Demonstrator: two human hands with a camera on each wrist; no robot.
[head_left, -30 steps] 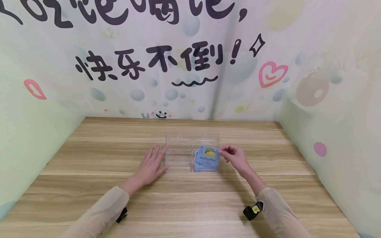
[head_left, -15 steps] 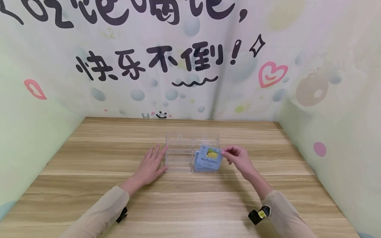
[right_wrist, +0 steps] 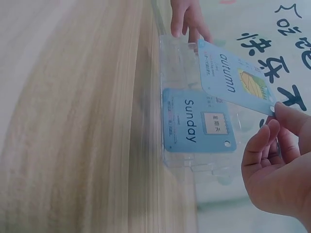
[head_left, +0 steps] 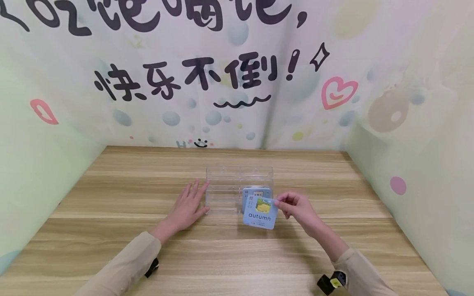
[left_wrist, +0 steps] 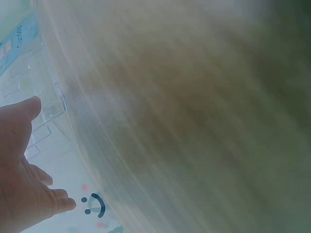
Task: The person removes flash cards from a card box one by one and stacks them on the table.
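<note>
My right hand (head_left: 299, 210) pinches a light-blue flash card (head_left: 259, 218) by its upper right corner, between thumb and fingers. The word "autumn" and a yellow picture are printed on it. Behind it, a second blue card (right_wrist: 194, 121), reading "Sunday", sits in the lower right pocket of a clear plastic rack (head_left: 222, 189). In the head view the held card covers much of that one. My left hand (head_left: 189, 205) has its fingers spread, with fingertips right at the rack's left side. In the left wrist view, the left hand's thumb (left_wrist: 31, 108) overlaps the rack.
Under everything is a wood-grain table (head_left: 222, 255). A printed cloth backdrop (head_left: 229, 127) rises behind it, with pale side walls left and right. A small black camera (head_left: 331, 283) is strapped at the right wrist; another dark one (head_left: 152, 267) shows under the left sleeve.
The "autumn" card has moved down and toward me in the right hand, away from the rack's pocket, uncovering the top of the "Sunday" card. My left hand has stayed in place.
</note>
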